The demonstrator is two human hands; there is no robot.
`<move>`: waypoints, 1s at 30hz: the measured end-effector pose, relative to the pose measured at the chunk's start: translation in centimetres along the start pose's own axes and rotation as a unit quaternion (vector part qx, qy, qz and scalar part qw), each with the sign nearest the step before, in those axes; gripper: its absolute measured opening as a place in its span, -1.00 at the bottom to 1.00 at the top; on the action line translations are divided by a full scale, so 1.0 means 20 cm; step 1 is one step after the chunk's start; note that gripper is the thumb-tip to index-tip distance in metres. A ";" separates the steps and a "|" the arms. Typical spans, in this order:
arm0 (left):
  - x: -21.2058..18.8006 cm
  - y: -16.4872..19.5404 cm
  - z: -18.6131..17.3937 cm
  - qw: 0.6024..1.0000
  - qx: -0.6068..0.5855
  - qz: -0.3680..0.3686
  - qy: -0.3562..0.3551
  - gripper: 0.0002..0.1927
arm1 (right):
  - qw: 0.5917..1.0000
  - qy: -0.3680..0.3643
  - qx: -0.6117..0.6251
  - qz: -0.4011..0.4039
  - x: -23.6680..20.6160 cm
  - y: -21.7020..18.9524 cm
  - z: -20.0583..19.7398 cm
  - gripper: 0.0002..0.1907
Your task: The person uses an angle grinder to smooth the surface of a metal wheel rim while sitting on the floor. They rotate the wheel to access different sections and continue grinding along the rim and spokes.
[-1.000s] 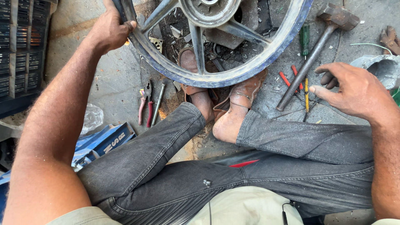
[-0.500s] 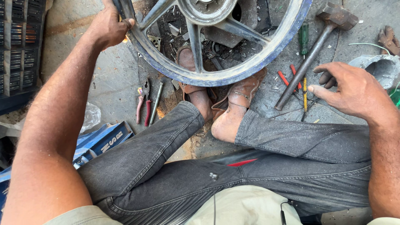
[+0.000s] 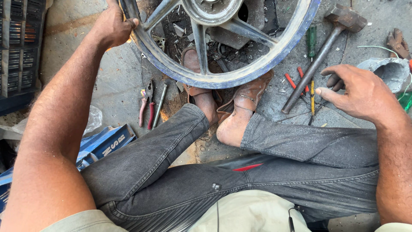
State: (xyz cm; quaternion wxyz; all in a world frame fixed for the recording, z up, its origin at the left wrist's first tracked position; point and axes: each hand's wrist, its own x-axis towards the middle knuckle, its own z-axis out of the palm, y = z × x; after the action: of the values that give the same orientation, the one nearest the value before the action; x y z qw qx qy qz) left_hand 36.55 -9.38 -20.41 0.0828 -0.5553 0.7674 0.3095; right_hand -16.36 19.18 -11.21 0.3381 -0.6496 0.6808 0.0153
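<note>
Head view: the left hand (image 3: 112,26), upper left of the frame, is closed around the rim of the wheel (image 3: 223,77), which stands on the floor at the top centre, against the sandals. The right hand (image 3: 358,92), at the right, is spread loosely over the hammer (image 3: 319,56) handle and screwdrivers (image 3: 305,86), gripping nothing. If the left grip loosens, the wheel may fall on the feet. No container contents are visible.
</note>
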 end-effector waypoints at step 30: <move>0.01 0.00 0.00 1.000 -0.008 -0.022 -0.007 -0.33 | 1.000 0.000 -0.014 0.006 0.00 0.00 0.00 -0.51</move>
State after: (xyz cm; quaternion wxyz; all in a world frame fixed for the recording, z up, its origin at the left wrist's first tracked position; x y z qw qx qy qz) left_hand 36.52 -9.53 -20.53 0.0908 -0.5705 0.7519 0.3178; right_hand -16.27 19.28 -11.22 0.3292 -0.6500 0.6844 0.0270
